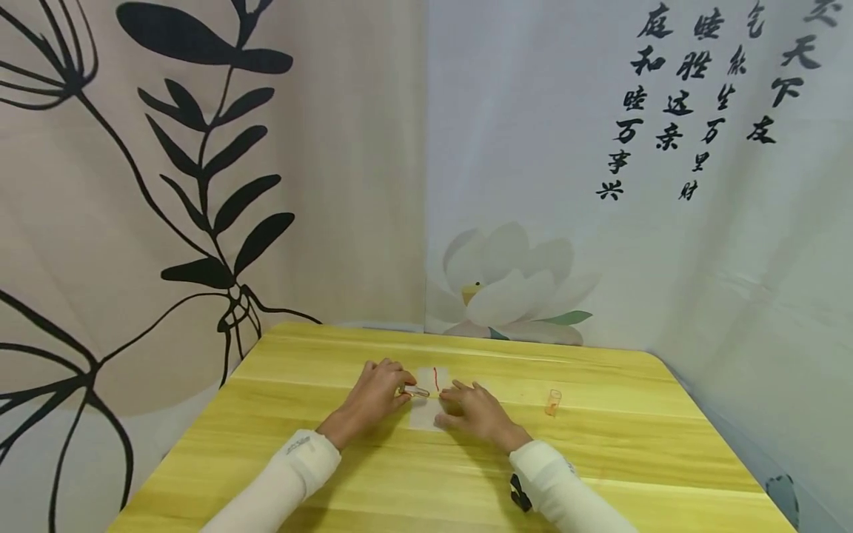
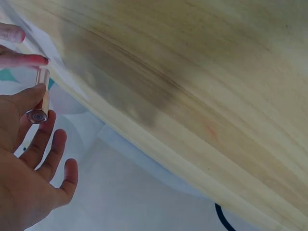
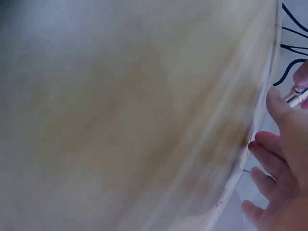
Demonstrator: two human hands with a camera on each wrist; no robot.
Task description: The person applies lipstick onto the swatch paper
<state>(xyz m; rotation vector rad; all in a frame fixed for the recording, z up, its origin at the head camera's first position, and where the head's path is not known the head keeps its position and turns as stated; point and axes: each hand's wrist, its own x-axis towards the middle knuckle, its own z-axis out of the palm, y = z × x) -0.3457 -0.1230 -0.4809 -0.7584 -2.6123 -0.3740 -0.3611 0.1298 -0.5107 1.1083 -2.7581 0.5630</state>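
My left hand (image 1: 378, 388) pinches a small shiny lipstick tube (image 1: 416, 391) between thumb and fingers, just over a small white sheet of paper (image 1: 426, 419). The left wrist view shows the tube's (image 2: 43, 96) round metallic base facing the camera. A red stroke (image 1: 436, 379) runs down the upper part of the paper. At the paper's right side rests my right hand (image 1: 478, 411), its fingers loosely spread and near the tube's far end. Red tints its fingertips (image 2: 42, 59) in the left wrist view. Whether they touch the tube I cannot tell.
A small clear orange cylinder (image 1: 553, 403), perhaps a cap, stands on the yellow wooden table (image 1: 620, 422) to the right. Beside my right sleeve is a black object (image 1: 520, 494). A printed curtain (image 1: 360, 185) hangs behind the table.
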